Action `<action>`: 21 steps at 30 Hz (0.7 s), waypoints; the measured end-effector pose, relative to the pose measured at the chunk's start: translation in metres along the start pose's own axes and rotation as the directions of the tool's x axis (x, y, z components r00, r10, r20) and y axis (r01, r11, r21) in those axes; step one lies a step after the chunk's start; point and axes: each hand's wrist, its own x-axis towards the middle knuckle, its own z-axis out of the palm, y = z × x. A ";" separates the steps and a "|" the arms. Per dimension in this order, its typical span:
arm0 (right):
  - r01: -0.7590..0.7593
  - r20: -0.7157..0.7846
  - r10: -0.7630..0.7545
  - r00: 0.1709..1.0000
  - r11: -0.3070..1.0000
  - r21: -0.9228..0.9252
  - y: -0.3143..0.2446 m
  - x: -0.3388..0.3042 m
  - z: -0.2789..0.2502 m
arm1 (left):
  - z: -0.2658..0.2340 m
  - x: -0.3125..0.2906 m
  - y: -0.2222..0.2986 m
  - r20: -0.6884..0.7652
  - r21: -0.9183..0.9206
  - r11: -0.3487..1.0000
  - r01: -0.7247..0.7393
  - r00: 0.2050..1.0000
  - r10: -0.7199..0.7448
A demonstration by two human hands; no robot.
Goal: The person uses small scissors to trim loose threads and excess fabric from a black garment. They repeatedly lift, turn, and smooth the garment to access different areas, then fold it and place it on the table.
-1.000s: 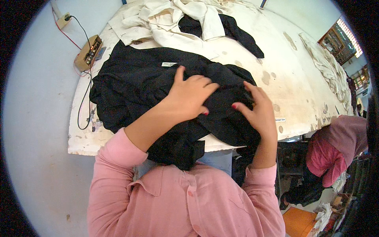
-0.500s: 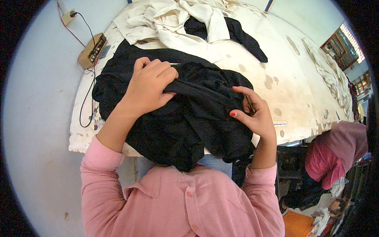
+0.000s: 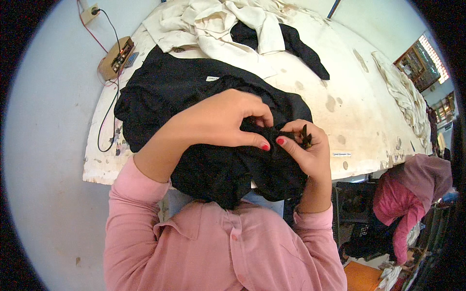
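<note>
A bunched black garment [image 3: 208,172] lies at the near edge of the table, partly hanging over it toward my lap. My left hand [image 3: 225,119] reaches across it, pinching a fold between thumb and curled fingers. Close beside, my right hand [image 3: 310,150] grips the same fold between thumb and forefinger. Tucked in the right palm is a small dark pointed tool [image 3: 306,137], which looks like thread snips, partly hidden by the fingers. A small white label [image 3: 212,78] shows on the black cloth.
A stained pale table [image 3: 347,121] spreads ahead. Cream garments [image 3: 213,29] and a black sleeve [image 3: 308,58] lie at its far side. On the left are a brown electrical box [image 3: 116,58] and its cable. A person in pink [image 3: 398,203] bends down at the right.
My left hand has moved right and slightly down along the cloth, close to the right hand. The right hand has shifted slightly left. The person at the right has reached an arm down.
</note>
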 end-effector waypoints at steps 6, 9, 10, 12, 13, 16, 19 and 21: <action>0.041 0.035 -0.040 0.999 0.999 -0.007 -0.008 -0.003 -0.006 | -0.006 0.002 -0.005 0.040 -0.071 0.961 0.267 0.964 -0.264; 0.216 0.210 -0.210 0.955 0.976 -0.006 -0.023 -0.004 0.003 | 0.003 0.019 -0.038 -0.357 0.324 0.944 0.066 0.932 0.057; 0.244 0.261 -0.252 0.932 0.968 0.062 -0.027 -0.007 0.008 | 0.005 0.020 -0.047 -0.291 0.428 0.888 0.170 0.956 -0.042; 0.211 0.355 -0.227 0.907 0.974 0.084 -0.035 -0.015 0.010 | 0.000 0.028 -0.053 -0.187 0.629 0.713 0.310 0.950 -0.249; 0.174 0.383 -0.199 0.902 0.980 0.098 -0.037 -0.018 0.007 | -0.011 0.032 -0.056 -0.146 0.609 0.673 0.420 0.893 -0.425; 0.163 0.392 -0.152 0.907 0.987 0.006 -0.035 -0.022 -0.010 | -0.048 0.032 -0.069 -0.364 0.473 0.688 0.551 0.833 -0.417; 0.201 0.486 -0.176 0.856 0.980 0.000 -0.019 -0.028 -0.042 | -0.048 0.020 -0.024 -0.368 0.330 0.771 0.544 0.827 -0.426; 0.195 0.544 -0.206 0.814 0.978 0.078 -0.012 -0.030 -0.071 | -0.020 -0.006 0.013 -0.015 0.356 0.886 0.297 0.950 -0.312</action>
